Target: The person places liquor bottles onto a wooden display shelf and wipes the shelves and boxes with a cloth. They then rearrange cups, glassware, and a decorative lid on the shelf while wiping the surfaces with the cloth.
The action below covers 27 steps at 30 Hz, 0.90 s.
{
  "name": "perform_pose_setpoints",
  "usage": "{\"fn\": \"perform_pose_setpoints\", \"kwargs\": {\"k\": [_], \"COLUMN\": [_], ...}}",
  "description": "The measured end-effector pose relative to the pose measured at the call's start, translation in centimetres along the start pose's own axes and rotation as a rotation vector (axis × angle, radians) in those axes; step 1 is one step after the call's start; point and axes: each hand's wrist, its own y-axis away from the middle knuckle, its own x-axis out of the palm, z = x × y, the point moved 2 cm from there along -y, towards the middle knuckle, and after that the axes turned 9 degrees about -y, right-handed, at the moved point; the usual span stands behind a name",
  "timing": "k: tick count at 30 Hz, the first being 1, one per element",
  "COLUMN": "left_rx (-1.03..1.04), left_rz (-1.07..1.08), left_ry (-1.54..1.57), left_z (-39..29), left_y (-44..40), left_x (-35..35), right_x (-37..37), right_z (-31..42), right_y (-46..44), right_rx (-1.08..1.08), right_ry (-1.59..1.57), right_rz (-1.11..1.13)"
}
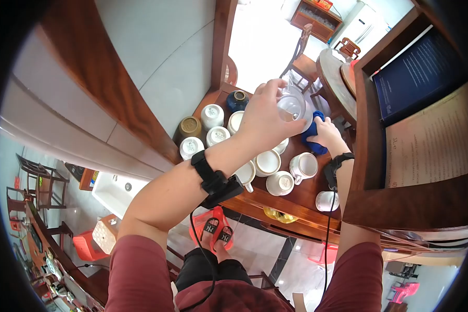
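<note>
My left hand (265,117) is closed around a clear, see-through container (292,105), lifted over the wooden shelf. Its exact kind is hard to make out. A blue cloth (312,141) is bunched under my right hand (328,136), whose fingers are wrapped over it close to the container. Below my left forearm stand several white cups, among them an upside-down cup (191,147) and a mug (303,166) with a handle. A brown jar (190,127) and a dark blue jar (238,100) stand at the far left of the group. My left forearm hides part of the cups.
The wooden shelf (309,190) has a raised wooden frame (366,151) on the right, holding printed panels (426,140). One white cup (327,201) stands by the front right. Beyond are a round table (335,78) and a chair (300,62). A white sink (117,190) is lower left.
</note>
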Motion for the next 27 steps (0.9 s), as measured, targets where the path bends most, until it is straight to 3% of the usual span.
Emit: {"fn": "perform_pose_setpoints", "kwargs": {"k": [5,8,14,17,19,21,23,27], "left_rx": [-0.029,-0.01,-0.094,-0.067,-0.066,-0.061,-0.084,-0.097], "left_rz": [0.125,0.123,0.177,0.107,0.092,0.081,0.154,0.239], "left_ry": [-0.03,-0.053,-0.105,-0.153,-0.176,-0.194,-0.214,-0.151], "left_z": [-0.5,-0.4,-0.4,0.3,0.9,1.3,1.1,1.1], "left_y": [-0.2,-0.6,-2.1,-2.4,-2.2,-2.2,-2.2,-2.4], "left_x": [2.7,4.7,8.2,9.9,10.7,11.2,11.6,13.6], "right_x": [0.6,1.4,0.4,-0.7,-1.5,-2.1,-3.5,-3.8], "right_z": [-1.0,-1.2,-0.7,-0.1,-1.0,-2.9,-3.9,-6.7], "right_y": [1.7,2.9,5.5,6.6,7.0,7.0,8.6,13.4], "right_rx": [-0.005,-0.212,-0.276,-0.322,-0.173,-0.166,-0.121,0.024], "right_ry": [0.033,0.013,0.021,-0.053,-0.303,-0.226,-0.233,-0.651], "right_rz": [0.013,-0.127,-0.075,-0.08,-0.286,-0.507,-0.626,-0.759]}}
